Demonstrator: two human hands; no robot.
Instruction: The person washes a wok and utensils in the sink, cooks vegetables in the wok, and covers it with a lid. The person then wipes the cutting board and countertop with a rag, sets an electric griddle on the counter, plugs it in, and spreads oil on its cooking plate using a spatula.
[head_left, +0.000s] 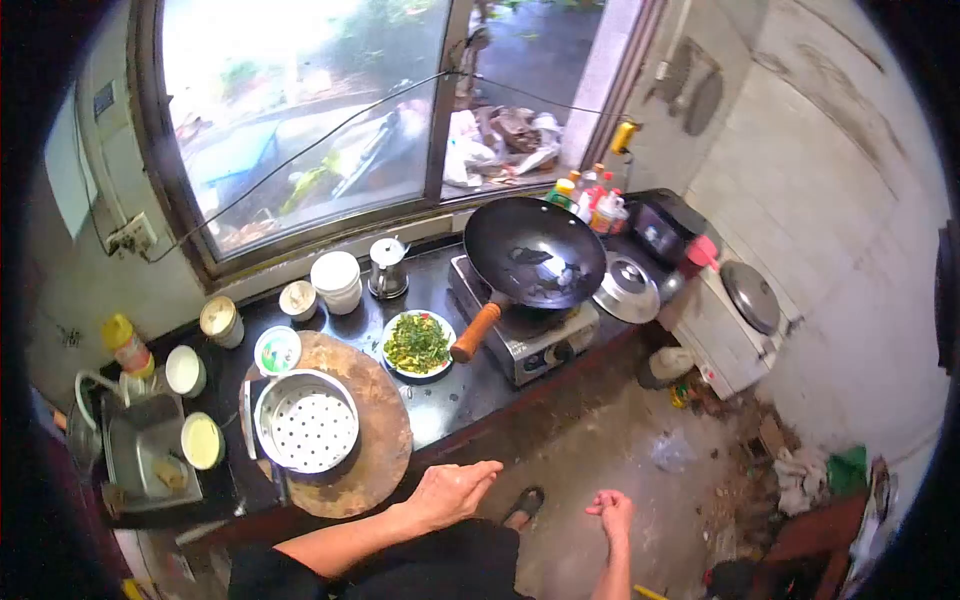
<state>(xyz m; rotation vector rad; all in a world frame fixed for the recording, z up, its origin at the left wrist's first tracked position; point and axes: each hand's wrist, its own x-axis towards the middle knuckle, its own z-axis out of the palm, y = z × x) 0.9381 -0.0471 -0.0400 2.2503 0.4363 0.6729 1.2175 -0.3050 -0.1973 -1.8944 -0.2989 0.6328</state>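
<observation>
Before the bench's front edge, the left hand hangs near the board, grip loosely open; the right hand's is half-curled; both empty. The wok sits on the stove.

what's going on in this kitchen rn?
Nothing seems to be in hand: the person's left hand and right hand are both in the air just off the counter's front edge. The wok sits on the stove; can't tell if it's lit. A plate of chopped greens stands beside it, and a perforated metal pan sits on the round wooden board.
</observation>
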